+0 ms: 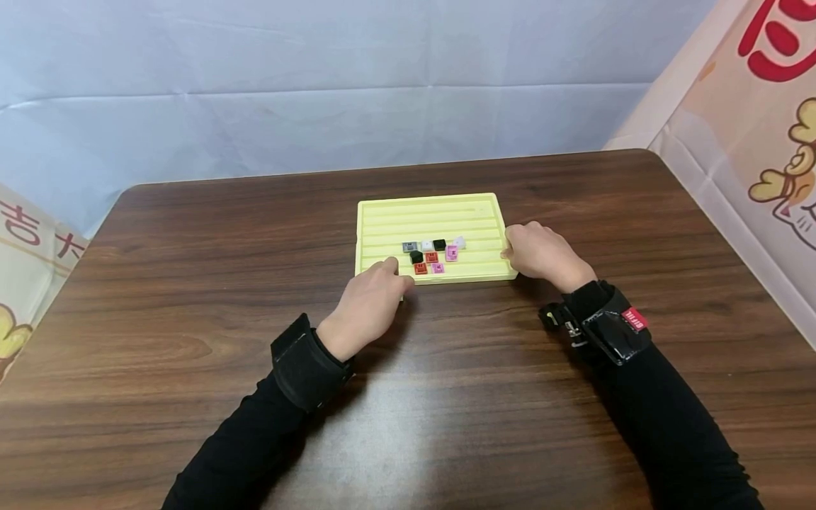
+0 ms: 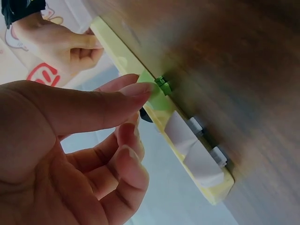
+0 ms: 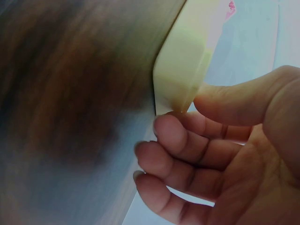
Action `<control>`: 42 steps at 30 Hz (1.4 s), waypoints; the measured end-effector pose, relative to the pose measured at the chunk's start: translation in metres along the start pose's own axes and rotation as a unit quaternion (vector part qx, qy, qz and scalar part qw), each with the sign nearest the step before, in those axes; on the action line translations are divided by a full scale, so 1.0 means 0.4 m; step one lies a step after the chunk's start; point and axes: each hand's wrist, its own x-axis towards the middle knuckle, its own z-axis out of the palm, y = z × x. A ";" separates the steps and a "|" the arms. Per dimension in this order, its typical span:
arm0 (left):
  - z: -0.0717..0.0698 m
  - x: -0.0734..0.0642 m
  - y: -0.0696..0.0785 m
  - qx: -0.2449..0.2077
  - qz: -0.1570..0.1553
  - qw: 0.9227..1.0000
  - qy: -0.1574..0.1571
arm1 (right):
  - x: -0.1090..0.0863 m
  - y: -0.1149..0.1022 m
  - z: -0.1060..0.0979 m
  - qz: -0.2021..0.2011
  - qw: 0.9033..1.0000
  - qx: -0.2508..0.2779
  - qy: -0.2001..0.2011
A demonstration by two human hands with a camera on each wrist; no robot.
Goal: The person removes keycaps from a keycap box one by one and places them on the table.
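Observation:
A pale yellow ridged tray (image 1: pixel 430 210) lies on the brown table. Small grey, white, black, red and pink blocks (image 1: pixel 431 257), some with dark markings, sit in its front half. My left hand (image 1: pixel 374 306) is at the tray's front left, pinching a small light-green piece (image 2: pixel 157 98) with a darker green stub between thumb and forefinger. Beyond those fingertips, two white pieces (image 2: pixel 204 165) with small stubs stand along the tray; the left hand hides them in the head view. My right hand (image 1: pixel 545 253) grips the tray's right side, thumb and fingers around a corner (image 3: pixel 180 77).
The dark wood table (image 1: pixel 210 340) extends around the tray on all sides. A pale blue cloth (image 1: pixel 382 92) hangs behind the table's far edge. Printed cloths stand at the right (image 1: pixel 733 163) and left (image 1: pixel 38 262). Black bands are strapped round both wrists.

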 end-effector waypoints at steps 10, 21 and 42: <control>0.004 0.000 -0.009 0.001 -0.016 1.000 0.011 | 0.000 -0.001 -0.004 0.003 1.000 -0.002 -0.005; 0.000 0.000 -0.014 0.007 -0.034 0.999 0.000 | -0.001 0.000 -0.001 0.000 1.000 0.000 -0.005; -0.021 -0.006 -0.021 -0.004 -0.036 0.999 -0.012 | 0.000 -0.002 -0.003 0.000 1.000 -0.002 -0.004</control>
